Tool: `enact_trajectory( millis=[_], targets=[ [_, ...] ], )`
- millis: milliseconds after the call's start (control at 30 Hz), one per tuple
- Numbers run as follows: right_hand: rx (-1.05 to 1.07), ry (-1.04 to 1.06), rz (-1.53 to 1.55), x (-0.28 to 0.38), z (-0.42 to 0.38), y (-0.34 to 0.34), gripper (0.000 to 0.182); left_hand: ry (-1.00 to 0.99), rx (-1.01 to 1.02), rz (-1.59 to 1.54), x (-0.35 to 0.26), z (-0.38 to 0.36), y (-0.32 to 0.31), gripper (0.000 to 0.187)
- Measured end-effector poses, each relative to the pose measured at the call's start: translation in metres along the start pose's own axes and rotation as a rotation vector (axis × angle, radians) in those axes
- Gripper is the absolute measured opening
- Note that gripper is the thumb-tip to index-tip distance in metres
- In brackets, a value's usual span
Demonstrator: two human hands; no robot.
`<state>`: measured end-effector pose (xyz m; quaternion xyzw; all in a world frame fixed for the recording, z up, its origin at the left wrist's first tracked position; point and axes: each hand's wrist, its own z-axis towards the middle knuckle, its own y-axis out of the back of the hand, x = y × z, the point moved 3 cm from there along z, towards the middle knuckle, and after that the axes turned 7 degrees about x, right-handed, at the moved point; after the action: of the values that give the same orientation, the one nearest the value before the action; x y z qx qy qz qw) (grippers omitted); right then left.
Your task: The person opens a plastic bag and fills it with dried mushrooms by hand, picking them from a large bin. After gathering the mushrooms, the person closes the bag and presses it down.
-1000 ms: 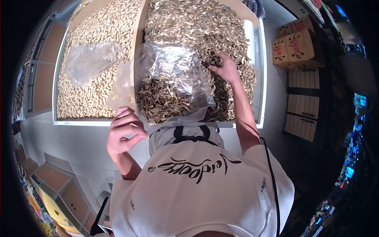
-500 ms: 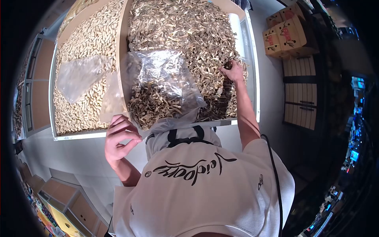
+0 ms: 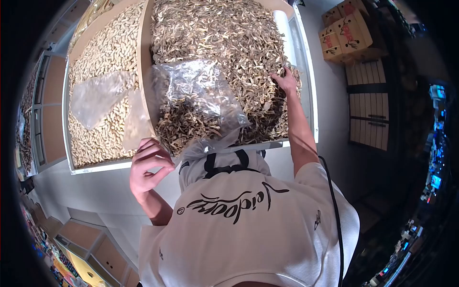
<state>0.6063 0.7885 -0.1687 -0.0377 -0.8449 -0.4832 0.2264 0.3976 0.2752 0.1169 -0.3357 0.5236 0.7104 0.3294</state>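
Note:
My right hand (image 3: 288,83) reaches over the right side of a heap of brown dried plant pieces (image 3: 220,33), perhaps dried mushrooms. Its thumb and fingers are apart, the fingertips at the heap's surface; nothing shows held. At the front edge of the bin, my left hand (image 3: 152,170) hovers with loosely bent fingers, its thumb apart and the palm empty. A clear plastic bag (image 3: 229,98) lies on the heap between the hands, with dried pieces gathered at its lower left part. Close to my left fingertips is another plastic sheet (image 3: 137,122).
A brown divider (image 3: 146,62) separates the heap from unshelled peanuts (image 3: 117,52), on which a plastic bag (image 3: 98,98) lies. A white roll (image 3: 285,38) lies along the bin's right wall. Cardboard boxes (image 3: 346,36) stand to the right, above slatted cabinet doors (image 3: 368,115).
My right hand has moved slightly up the heap, and its thumb and fingers have spread. The left hand keeps nearly the same pose. The view has shifted a little.

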Motion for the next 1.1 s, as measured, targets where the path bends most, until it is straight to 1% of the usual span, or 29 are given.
enact_trajectory(
  millis=[33,67,167,200,300,333,433,467,567,700,733,833,900,967,1067,1100],
  targets=[
    [0.021,0.018,-0.026,0.001,-0.002,0.001,0.113,-0.004,0.003,-0.002,0.001,0.001,-0.001,0.017],
    [0.018,0.068,-0.009,-0.006,0.004,-0.001,0.108,-0.009,0.004,-0.003,0.002,0.002,-0.002,0.016],
    [0.103,0.076,-0.085,-0.008,-0.005,0.011,0.105,-0.018,0.001,-0.005,0.003,0.005,-0.003,0.016],
    [0.112,0.100,-0.048,-0.010,-0.005,0.011,0.107,-0.017,0.000,-0.006,0.002,0.005,-0.004,0.016],
    [0.153,0.078,0.047,-0.017,-0.004,0.006,0.109,-0.020,-0.007,-0.016,0.002,0.005,-0.005,0.016],
    [0.116,0.116,-0.032,-0.018,-0.002,-0.001,0.110,-0.021,-0.009,-0.016,0.002,0.004,-0.005,0.016],
    [0.162,0.150,0.045,-0.019,0.002,-0.007,0.109,-0.021,-0.021,-0.012,0.002,-0.001,-0.003,0.017],
    [0.158,0.155,0.016,-0.022,-0.001,-0.002,0.106,-0.019,-0.026,-0.014,0.001,-0.002,-0.003,0.017],
    [0.052,0.187,-0.092,-0.014,-0.018,0.008,0.106,-0.022,-0.042,-0.029,0.002,-0.005,-0.004,0.017],
    [-0.006,0.165,-0.084,-0.016,-0.022,0.012,0.103,-0.043,-0.062,-0.028,0.000,-0.006,-0.004,0.016],
    [-0.023,0.130,-0.068,0.006,-0.047,0.026,0.092,-0.052,-0.063,-0.030,0.000,-0.007,-0.003,0.016],
    [-0.103,0.162,-0.072,0.019,-0.056,0.037,0.090,-0.070,-0.064,-0.029,0.000,-0.009,-0.003,0.016],
    [-0.080,0.159,-0.031,0.036,-0.067,0.053,0.088,-0.080,-0.065,-0.020,0.000,-0.010,-0.001,0.016],
    [-0.114,0.182,-0.004,0.047,-0.072,0.060,0.088,-0.084,-0.064,-0.028,0.001,-0.012,-0.001,0.016],
    [-0.120,0.162,0.044,0.054,-0.074,0.060,0.082,-0.092,-0.065,-0.044,0.000,-0.012,-0.001,0.016],
    [-0.096,0.197,0.031,0.074,-0.095,0.072,0.073,-0.105,-0.068,-0.054,0.000,-0.012,-0.002,0.015]
  ],
)
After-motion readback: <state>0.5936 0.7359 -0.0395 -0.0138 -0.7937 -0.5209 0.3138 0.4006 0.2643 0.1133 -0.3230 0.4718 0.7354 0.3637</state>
